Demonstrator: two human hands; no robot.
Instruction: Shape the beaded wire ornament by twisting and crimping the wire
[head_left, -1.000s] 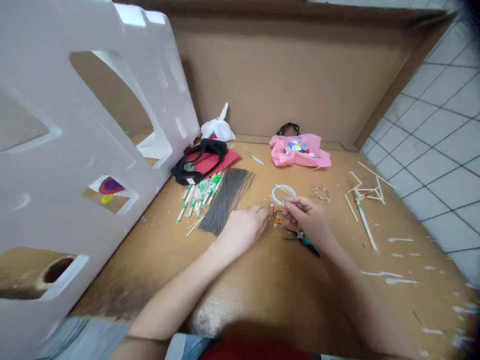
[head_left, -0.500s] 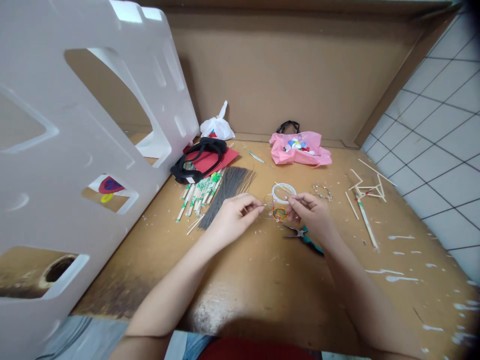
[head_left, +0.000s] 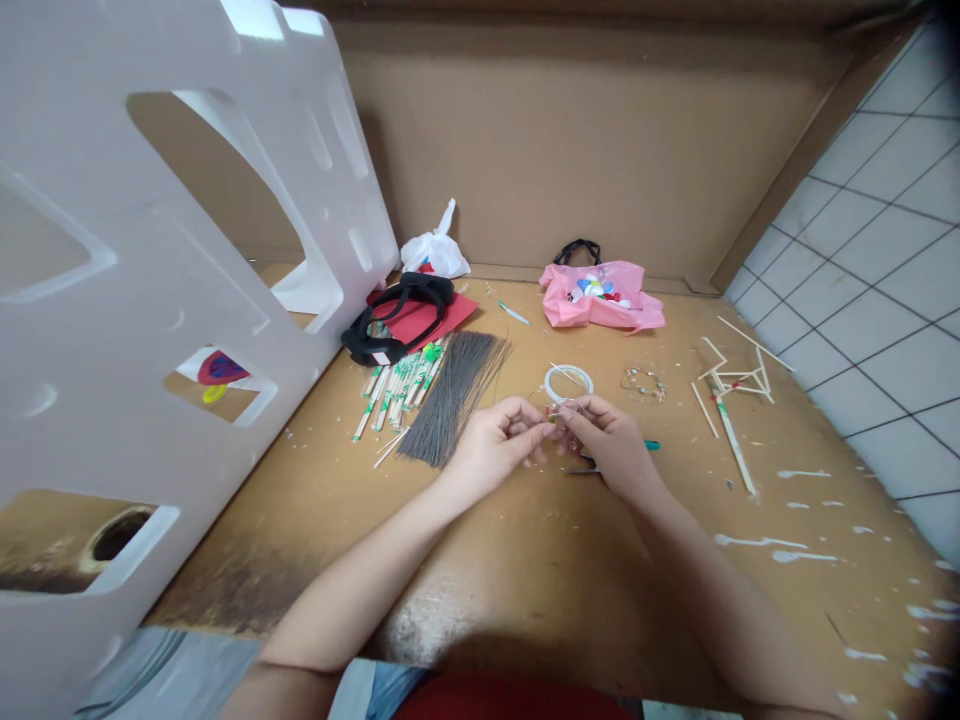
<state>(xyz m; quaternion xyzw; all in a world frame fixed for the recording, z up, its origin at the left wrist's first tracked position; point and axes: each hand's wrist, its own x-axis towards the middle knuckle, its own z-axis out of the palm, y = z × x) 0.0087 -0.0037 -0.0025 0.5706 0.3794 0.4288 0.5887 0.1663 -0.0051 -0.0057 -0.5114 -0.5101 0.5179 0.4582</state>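
My left hand (head_left: 499,448) and my right hand (head_left: 615,445) meet above the table, fingertips pinched and almost touching. Between them runs a thin wire, mostly hidden by the fingers. Just behind the fingertips lies a white ring-shaped coil (head_left: 548,383), with a thin stick across it. Coloured loops beneath the fingers are largely covered. Under my right hand are pliers with a teal handle (head_left: 652,445), their middle hidden. A beaded wire ring (head_left: 643,384) rests to the right of that hand. Left of my left hand spreads a bundle of grey wires (head_left: 459,395).
Paper-wrapped chopsticks (head_left: 397,395), a black strap (head_left: 364,345) and red card (head_left: 457,318) lie left. Behind are a white bag (head_left: 435,255) and a pink bag (head_left: 562,305) of coloured pieces. A stick frame (head_left: 739,382) lies right; a white plastic panel (head_left: 225,200) stands left.
My two hands have come together from slightly apart, the right moving left and the left moving right and a little down. The coloured loops and the pliers are now more covered.
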